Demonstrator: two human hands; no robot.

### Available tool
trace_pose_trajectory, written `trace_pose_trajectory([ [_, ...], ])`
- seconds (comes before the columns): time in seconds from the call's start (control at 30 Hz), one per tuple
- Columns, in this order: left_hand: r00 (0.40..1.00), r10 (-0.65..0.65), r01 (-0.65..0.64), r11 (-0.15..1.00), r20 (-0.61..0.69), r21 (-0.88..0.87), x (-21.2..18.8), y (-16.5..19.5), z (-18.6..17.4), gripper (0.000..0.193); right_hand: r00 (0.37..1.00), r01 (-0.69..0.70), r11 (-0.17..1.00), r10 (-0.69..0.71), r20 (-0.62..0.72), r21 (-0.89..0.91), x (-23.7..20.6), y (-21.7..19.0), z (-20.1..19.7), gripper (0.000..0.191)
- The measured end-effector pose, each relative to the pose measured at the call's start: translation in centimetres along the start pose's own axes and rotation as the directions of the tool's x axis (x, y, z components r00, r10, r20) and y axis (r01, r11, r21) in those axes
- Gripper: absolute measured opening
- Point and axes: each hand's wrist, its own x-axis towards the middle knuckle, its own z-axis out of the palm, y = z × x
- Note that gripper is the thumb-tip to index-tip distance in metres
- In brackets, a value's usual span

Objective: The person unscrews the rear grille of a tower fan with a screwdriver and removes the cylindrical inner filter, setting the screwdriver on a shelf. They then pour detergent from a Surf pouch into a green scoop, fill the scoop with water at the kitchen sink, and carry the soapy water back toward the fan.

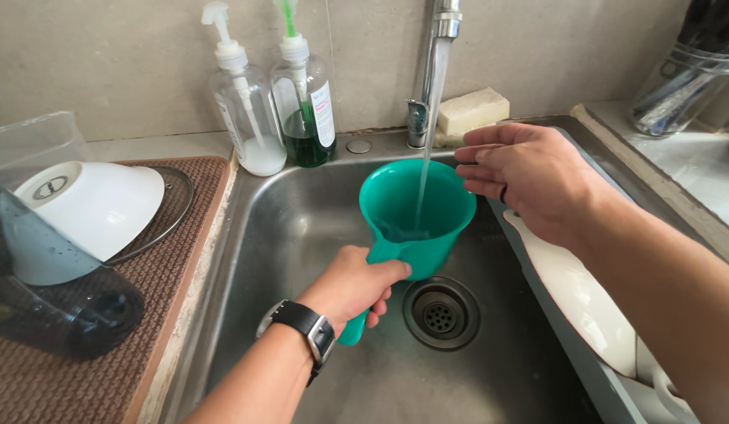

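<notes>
- Over the middle of the steel sink (301,235), a teal plastic scoop cup (415,212) is held by its handle, mouth up, right under the running water stream (431,118) from the faucet (443,23).
- Its handle is wrapped by the left hand (352,286), fingers curled tight around it and a black watch (305,326) worn on the wrist; the grip seems chosen so that the cup is kept level while water is caught.
- A shallow pool of water is seen at the bottom of the cup; most of its inside is not yet filled.
- Just beside the cup's rim, the right hand (529,177) is held loosely spread, fingers extended toward the stream and nothing pinched; whether the rim is touched cannot be told.
- Below the cup, the round drain strainer (440,312) is left uncovered in the basin floor.
- Along the right side of the sink, a white dish (584,306) is leaned in a grey rack.
- Behind the faucet, a pale sponge block (473,110) is rested on the ledge.
- Against the wall, two pump bottles are stood: a clear bottle (243,110) with a little white liquid, and a bottle with green liquid (305,102), about a third full.
- On the brown mat (184,267) at left, a white bowl (93,204) is turned upside down, presumably for draining, beside a dark tumbler (74,314) laid on its side.
- At far right, a glass jar of utensils (682,78) is set on the counter.
</notes>
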Motion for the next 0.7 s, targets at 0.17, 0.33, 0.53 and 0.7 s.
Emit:
trace_pose_trajectory([
  [0.17,0.999,-0.008,0.008,1.0,-0.031,0.002,-0.3,0.37,0.09,0.028,0.999,-0.025,1.0,0.025,-0.026,0.011,-0.26,-0.05,0.08,0.036],
  [0.33,1.0,-0.008,0.009,0.999,-0.015,0.048,-0.62,0.54,0.3,0.028,0.999,-0.027,1.0,0.027,-0.023,0.004,-0.38,-0.1,0.12,0.036],
  [0.53,1.0,0.003,-0.003,0.998,-0.008,0.056,-0.53,0.54,0.48,0.029,0.999,-0.027,1.0,0.027,-0.02,-0.005,-0.58,-0.41,0.22,0.037],
  [0.7,1.0,-0.013,0.015,0.998,-0.021,0.055,-0.14,0.23,0.86,0.026,1.0,-0.019,1.0,0.019,-0.018,-0.006,-0.71,-0.26,0.02,0.037],
])
